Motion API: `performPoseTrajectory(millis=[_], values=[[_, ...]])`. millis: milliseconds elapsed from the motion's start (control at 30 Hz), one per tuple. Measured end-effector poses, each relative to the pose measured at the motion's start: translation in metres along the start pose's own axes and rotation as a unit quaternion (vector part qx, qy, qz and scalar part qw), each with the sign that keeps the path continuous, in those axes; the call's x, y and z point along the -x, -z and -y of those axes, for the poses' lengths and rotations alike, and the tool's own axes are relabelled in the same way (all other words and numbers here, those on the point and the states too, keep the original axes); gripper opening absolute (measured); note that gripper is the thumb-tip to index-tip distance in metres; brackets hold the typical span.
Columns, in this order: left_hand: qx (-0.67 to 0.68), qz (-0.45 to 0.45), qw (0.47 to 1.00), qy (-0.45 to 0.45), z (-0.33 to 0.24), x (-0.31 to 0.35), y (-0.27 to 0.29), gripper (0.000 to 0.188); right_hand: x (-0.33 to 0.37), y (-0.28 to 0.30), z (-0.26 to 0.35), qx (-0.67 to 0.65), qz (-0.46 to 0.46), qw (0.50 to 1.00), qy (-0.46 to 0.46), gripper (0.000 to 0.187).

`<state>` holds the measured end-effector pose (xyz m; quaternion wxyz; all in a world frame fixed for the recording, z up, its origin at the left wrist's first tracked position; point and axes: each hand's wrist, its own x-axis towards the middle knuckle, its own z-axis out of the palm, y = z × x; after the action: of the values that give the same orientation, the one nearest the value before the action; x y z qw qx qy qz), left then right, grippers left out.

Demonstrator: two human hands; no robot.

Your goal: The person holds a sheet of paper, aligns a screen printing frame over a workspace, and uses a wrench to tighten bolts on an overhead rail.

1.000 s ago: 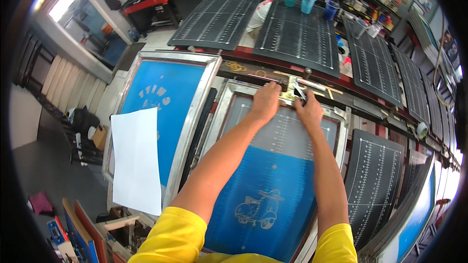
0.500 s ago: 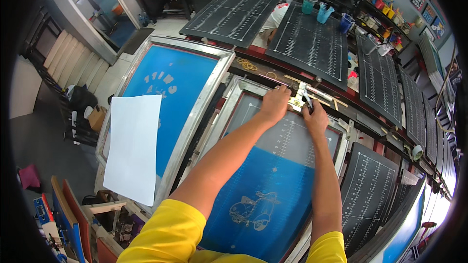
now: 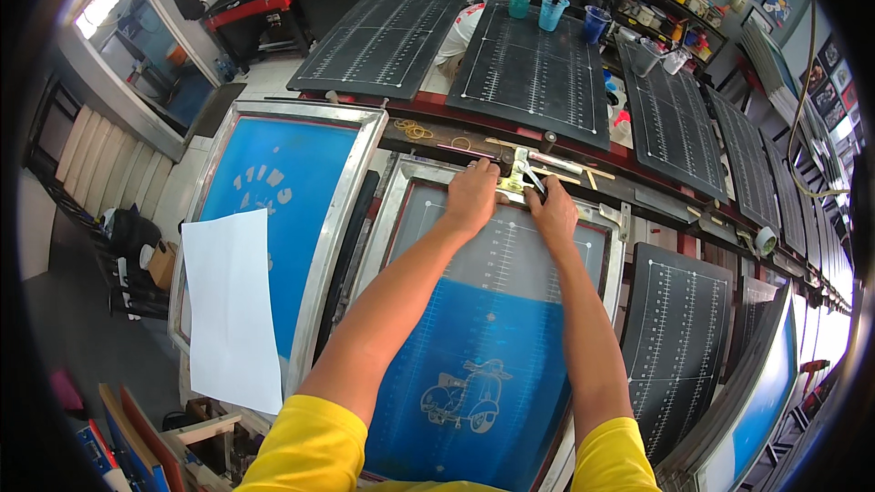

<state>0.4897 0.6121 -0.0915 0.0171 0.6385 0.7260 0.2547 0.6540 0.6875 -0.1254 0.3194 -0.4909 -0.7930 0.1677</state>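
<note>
Gripping a yellowish, black-handled metal clamp: right hand; left hand, grip unclear.

There are two hands, one scooter drawing, three coloured cups.

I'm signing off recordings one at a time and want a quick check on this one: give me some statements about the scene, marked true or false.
1. The right hand has its fingers at the lever of a metal clamp. True.
2. The left hand rests on the white sheet. False: it is beside the clamp; the sheet lies on the left-hand screen.
3. The scooter picture is in the grey part of the screen between the arms. False: it is in the blue part.
4. Three coloured cups stand on a black board beyond the hands. True.
5. The person's sleeves are red. False: they are yellow.
</note>
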Motion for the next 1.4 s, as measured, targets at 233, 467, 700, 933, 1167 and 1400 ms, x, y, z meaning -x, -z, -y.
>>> performPoseTrajectory(millis=[233,467,700,933,1167,1400], values=[[-0.012,0.005,1.000,0.004,0.006,0.002,-0.001,0.040,0.000,0.003,0.016,0.013,0.025,0.999,-0.022,0.028],[-0.021,0.002,1.000,-0.003,0.004,0.002,-0.003,0.039,0.004,-0.003,0.013,0.015,0.004,1.000,0.000,0.030],[-0.030,0.009,1.000,0.000,0.006,0.003,-0.003,0.039,0.003,-0.001,0.021,0.034,0.013,0.999,-0.018,0.034],[-0.018,0.016,1.000,0.004,0.004,0.002,0.002,0.039,0.003,-0.001,0.020,0.028,0.005,1.000,-0.004,0.028],[-0.014,0.041,0.999,0.006,-0.003,0.001,0.010,0.041,0.000,0.003,0.015,0.021,0.024,0.999,-0.008,0.031],[-0.010,0.028,1.000,0.000,-0.002,0.002,0.006,0.040,0.004,0.004,0.013,0.016,0.009,1.000,0.010,0.026]])
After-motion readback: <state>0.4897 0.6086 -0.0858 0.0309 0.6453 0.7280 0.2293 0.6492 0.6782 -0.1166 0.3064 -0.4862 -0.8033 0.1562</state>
